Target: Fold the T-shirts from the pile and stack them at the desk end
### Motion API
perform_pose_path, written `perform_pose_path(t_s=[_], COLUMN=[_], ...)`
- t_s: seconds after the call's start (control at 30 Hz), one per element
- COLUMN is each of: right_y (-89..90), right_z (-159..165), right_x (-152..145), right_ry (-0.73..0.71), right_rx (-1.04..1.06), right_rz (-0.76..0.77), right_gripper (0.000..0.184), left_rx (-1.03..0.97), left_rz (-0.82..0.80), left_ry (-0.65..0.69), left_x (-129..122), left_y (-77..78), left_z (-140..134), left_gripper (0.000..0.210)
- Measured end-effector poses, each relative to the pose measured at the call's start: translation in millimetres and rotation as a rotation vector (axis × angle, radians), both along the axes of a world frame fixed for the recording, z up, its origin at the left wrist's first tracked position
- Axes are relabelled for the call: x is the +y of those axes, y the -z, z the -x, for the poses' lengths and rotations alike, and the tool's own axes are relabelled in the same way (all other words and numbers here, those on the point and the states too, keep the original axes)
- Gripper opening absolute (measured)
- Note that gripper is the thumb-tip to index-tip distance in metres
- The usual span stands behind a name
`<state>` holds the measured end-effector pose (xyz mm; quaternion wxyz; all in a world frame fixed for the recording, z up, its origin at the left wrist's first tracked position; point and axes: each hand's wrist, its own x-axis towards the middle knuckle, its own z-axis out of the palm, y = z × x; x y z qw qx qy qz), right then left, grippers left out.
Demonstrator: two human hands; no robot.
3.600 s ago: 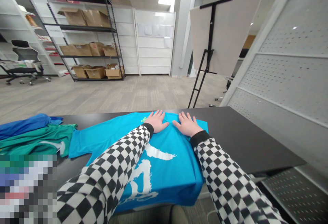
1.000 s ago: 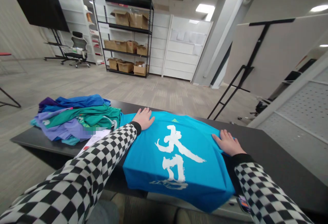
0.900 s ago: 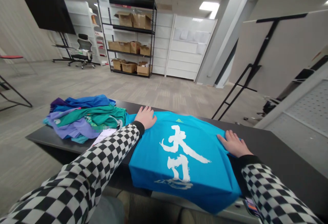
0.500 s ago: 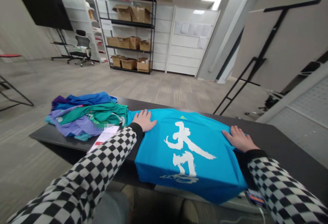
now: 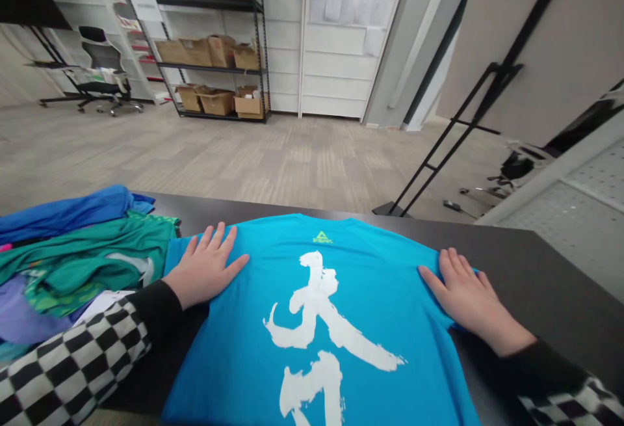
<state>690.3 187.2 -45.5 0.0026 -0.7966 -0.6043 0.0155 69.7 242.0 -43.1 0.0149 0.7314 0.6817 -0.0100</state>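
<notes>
A bright blue T-shirt (image 5: 380, 283) lies spread on the dark table (image 5: 517, 263), its collar at the far edge. Large white brush-style characters and a small yellow-green logo are printed on it. My left hand (image 5: 207, 266) rests flat on the left sleeve, fingers spread. On the right sleeve lies my right hand (image 5: 470, 296), also flat, with its thumb held apart. The shirt's lower part runs out of view at the bottom. Beside my left hand is a heap of clothes in green, blue and purple (image 5: 92, 253), with a white paper (image 5: 100, 306) partly under my forearm.
Beyond the table, a black shelf rack (image 5: 209, 68) holds several cardboard boxes. An office chair (image 5: 102, 65) stands at the back left. On the right are a board on a black stand (image 5: 468, 127) and a white perforated panel (image 5: 585, 198).
The view has come closer and tilted down, so the shirt looks larger. Both hands stay flat on the sleeves, and the shirt's upper part looks smoother and more squarely spread.
</notes>
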Motion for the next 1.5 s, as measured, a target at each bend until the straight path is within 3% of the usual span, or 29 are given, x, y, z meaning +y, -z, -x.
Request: perform_pose_path(t_s=[0.2, 0.53, 0.9, 1.5], right_y=[-15.0, -21.9, -27.5, -24.4], right_z=[29, 31, 37, 38], right_x=[7, 21, 19, 15], right_ry=[0.007, -0.051, -0.046, -0.050], right_rx=[0.005, 0.062, 0.058, 0.069], right_rz=[0.001, -0.050, -0.026, -0.042], right_gripper=[0.106, 0.106, 0.105, 0.106], left_rx=[0.051, -0.036, -0.086, -0.063], left_rz=[-0.039, -0.021, 0.003, -0.004], left_ry=[0.035, 0.008, 0.005, -0.006], left_x=[2, 7, 5, -3], left_y=[-8.4, -21.0, -18.7, -21.5], left_z=[1, -3, -4, -2], left_gripper=[0.097, 0.099, 0.104, 0.096])
